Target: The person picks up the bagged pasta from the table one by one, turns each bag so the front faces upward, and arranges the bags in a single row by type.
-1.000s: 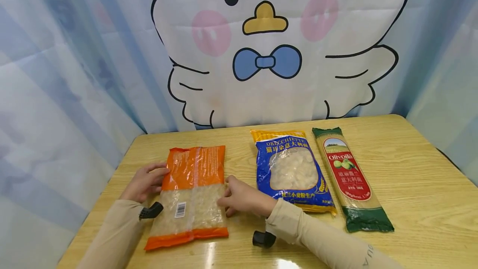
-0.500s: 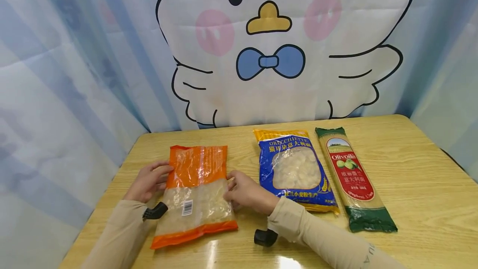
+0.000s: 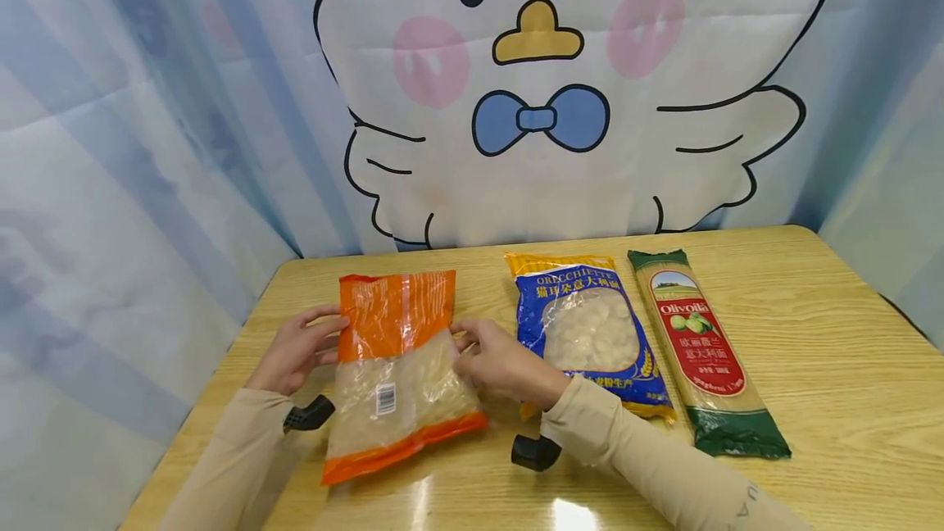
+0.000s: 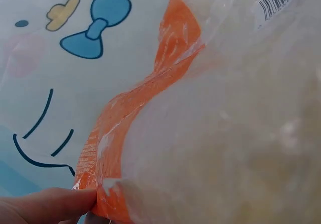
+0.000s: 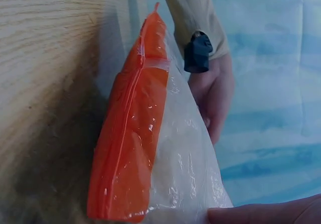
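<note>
An orange and clear plastic bag of pale food (image 3: 394, 379), barcode side up, is held between both hands at the left of the table. My left hand (image 3: 298, 351) grips its left edge near the orange upper part; in the left wrist view the thumb presses that edge. The right hand (image 3: 509, 363) pinches the opposite edge at mid height. In the right wrist view the bag's orange end (image 5: 135, 148) is raised off the wood, with a shadow beneath. Fingers behind the bag are hidden.
A blue and yellow bag of orecchiette (image 3: 590, 330) lies right of the right hand, partly covered by it. Beyond it lies a green-ended spaghetti pack (image 3: 708, 359). A curtain with a cartoon bird (image 3: 538, 179) hangs behind the wooden table (image 3: 833, 334).
Both hands have lifted the orange bag from the table, and its lower end has swung to the right. The two other packs stay in place on the table; the view has shifted slightly.
</note>
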`<state>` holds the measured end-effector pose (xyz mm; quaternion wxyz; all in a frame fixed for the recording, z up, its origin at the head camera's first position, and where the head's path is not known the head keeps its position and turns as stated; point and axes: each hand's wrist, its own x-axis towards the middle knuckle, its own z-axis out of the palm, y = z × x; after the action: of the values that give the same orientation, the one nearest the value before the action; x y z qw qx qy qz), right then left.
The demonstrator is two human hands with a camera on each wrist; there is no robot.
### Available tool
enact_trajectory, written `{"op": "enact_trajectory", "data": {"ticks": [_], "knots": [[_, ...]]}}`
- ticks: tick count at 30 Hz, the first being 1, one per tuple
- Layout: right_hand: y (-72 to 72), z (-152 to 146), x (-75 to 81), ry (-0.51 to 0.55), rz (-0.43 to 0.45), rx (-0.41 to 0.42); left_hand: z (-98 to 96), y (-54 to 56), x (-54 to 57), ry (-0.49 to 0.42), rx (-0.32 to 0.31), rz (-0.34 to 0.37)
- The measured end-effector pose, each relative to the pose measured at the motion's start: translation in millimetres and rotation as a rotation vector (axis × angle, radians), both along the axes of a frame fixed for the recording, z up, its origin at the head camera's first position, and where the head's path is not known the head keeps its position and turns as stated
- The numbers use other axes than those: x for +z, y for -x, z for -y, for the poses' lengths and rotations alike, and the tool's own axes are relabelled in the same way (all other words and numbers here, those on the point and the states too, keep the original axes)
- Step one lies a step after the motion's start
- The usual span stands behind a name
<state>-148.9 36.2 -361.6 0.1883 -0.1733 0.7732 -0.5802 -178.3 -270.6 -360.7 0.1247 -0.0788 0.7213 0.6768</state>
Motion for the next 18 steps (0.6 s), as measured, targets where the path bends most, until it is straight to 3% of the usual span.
{"op": "enact_trajectory", "data": {"ticks": [11, 18], "knots": [[1.0, -11, 22.8, 0.037, 0.053, 0.046, -9.1, -1.8, 6.0, 0.021, 0.002, -0.008], [-2.0, -15, 40.0, 0.044, 0.015, 0.06, -20.2, -0.5, -0.5, 0.016, -0.008, -0.007]]}}
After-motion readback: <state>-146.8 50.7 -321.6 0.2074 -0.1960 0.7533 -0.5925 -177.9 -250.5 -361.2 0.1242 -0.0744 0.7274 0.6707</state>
